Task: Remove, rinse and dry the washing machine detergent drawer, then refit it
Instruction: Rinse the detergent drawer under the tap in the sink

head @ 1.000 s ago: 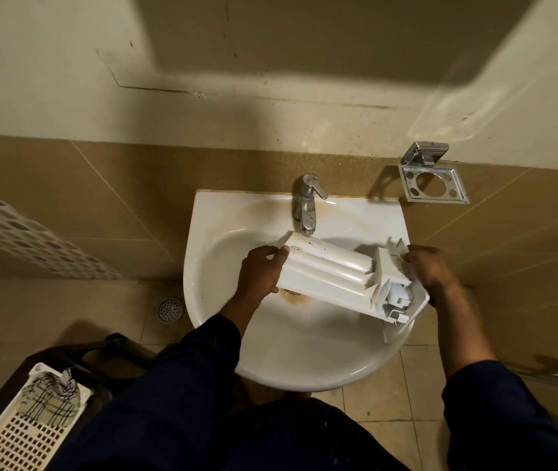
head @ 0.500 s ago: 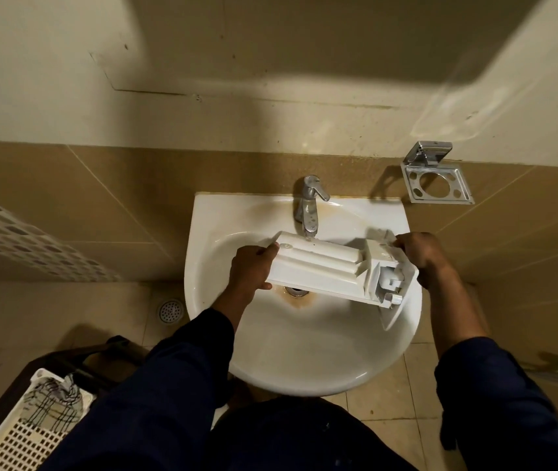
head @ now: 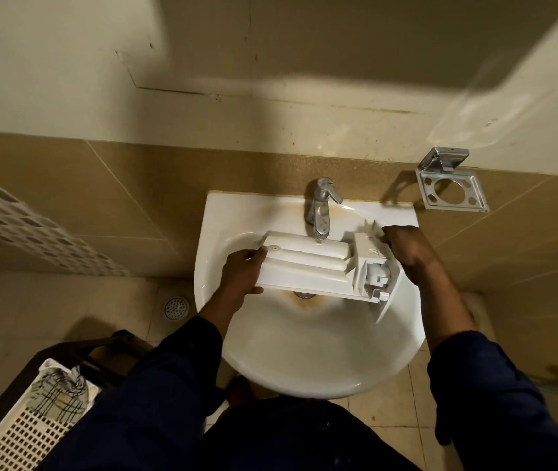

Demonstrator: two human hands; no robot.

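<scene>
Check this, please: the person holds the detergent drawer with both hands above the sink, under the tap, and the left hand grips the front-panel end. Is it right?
Not quite. The head view shows the right hand gripping the front-panel end; the left hand grips the opposite end. Both hands hold the detergent drawer above the sink, under the tap.

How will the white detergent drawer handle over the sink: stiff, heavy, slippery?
The detergent drawer is probably stiff: held only at its ends by the left hand and right hand, it shows no sag. It is likely light for its size, judging by its thin moulded plastic walls. Its smooth shell could turn slippery once wet.
</scene>
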